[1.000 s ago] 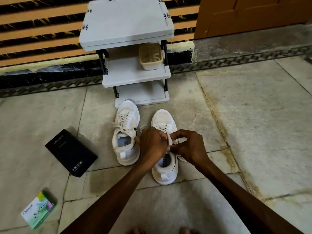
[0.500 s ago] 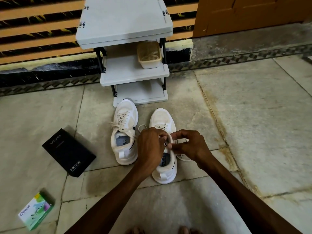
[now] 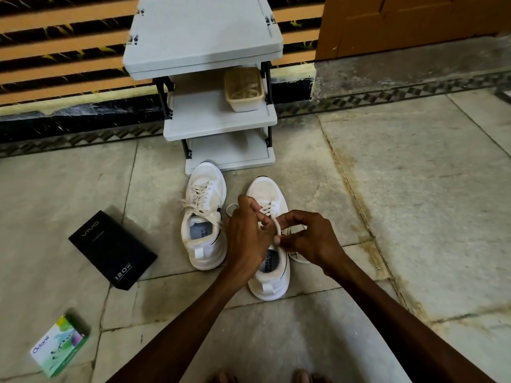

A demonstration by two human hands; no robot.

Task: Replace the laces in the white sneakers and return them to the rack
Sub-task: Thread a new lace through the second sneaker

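Lace (image 3: 276,227) (cream, nearer sneaker (image 3: 272,286)), left hand (image 3: 246,239) fingers curled round it, right hand (image 3: 309,239) pinching it

"vivo" and "120W" on black box (image 3: 112,248), "Odonil" on green carton (image 3: 59,345); "SPEED" on right sneaker insole (image 3: 272,260)

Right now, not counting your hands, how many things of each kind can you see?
White sneakers: 2
Boxes: 2, a black vivo box and a green Odonil box
Grey shoe rack: 1
Beige tub on the rack's middle shelf: 1
Total: 6
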